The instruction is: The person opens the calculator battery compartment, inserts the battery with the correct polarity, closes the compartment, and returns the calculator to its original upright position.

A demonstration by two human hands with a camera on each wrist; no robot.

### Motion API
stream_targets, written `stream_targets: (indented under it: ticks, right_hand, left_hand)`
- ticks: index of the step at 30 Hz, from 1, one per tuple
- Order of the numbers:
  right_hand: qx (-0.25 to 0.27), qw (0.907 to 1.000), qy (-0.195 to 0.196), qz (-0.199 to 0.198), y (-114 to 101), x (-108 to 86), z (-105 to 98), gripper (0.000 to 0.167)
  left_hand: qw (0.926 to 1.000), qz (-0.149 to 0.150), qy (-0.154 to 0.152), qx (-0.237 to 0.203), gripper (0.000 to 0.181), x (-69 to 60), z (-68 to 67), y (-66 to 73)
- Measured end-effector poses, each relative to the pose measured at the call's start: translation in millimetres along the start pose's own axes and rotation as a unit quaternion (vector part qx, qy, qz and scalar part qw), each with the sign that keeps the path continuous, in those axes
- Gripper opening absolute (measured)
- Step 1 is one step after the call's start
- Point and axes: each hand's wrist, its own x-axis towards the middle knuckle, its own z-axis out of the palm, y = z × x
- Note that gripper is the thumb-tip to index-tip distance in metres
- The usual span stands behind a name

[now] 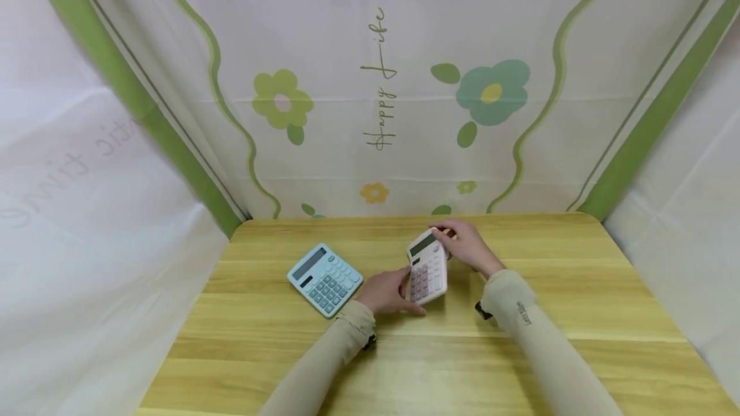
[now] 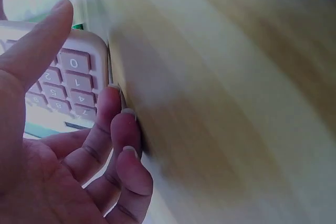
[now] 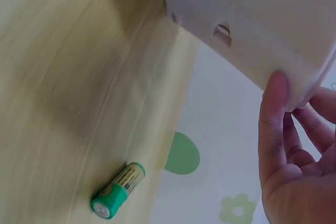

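Observation:
A pink calculator [image 1: 428, 266] stands tilted up off the wooden table, its screen and keys facing left. My right hand [image 1: 467, 246] pinches its upper corner, thumb on the back [image 3: 257, 24], where a small notch shows in the right wrist view. My left hand [image 1: 386, 292] holds the lower left side, thumb by the bottom edge and curled fingers [image 2: 126, 129] at the side edge, close to the tabletop. A green and gold battery [image 3: 118, 190] lies on the table near the right hand; I cannot make it out clearly in the head view.
A light blue calculator [image 1: 325, 280] lies flat to the left of my left hand. The wooden table [image 1: 231, 339] meets a floral cloth wall [image 1: 324, 159] at the back, with more white cloth at both sides.

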Motion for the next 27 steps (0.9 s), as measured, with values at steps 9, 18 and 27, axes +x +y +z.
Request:
stream_targets:
  ticks: [9, 18, 27]
  right_hand:
    - [0.066, 0.9953, -0.063, 0.034, 1, 3.9, 11, 0.049]
    - [0.08, 0.9909, -0.084, 0.068, -3, 6.8, 19, 0.051]
    - [0.11, 0.9868, -0.094, 0.072, -4, 6.1, 22, 0.046]
  left_hand:
    - [0.9996, 0.014, -0.021, -0.012, 0.104, 3.3, -1.5, -3.2]
    - [0.9991, 0.036, -0.023, -0.006, 0.106, 6.6, 1.2, -1.8]
    - [0.9934, 0.095, 0.064, 0.0, 0.124, 1.1, 6.4, 6.0]
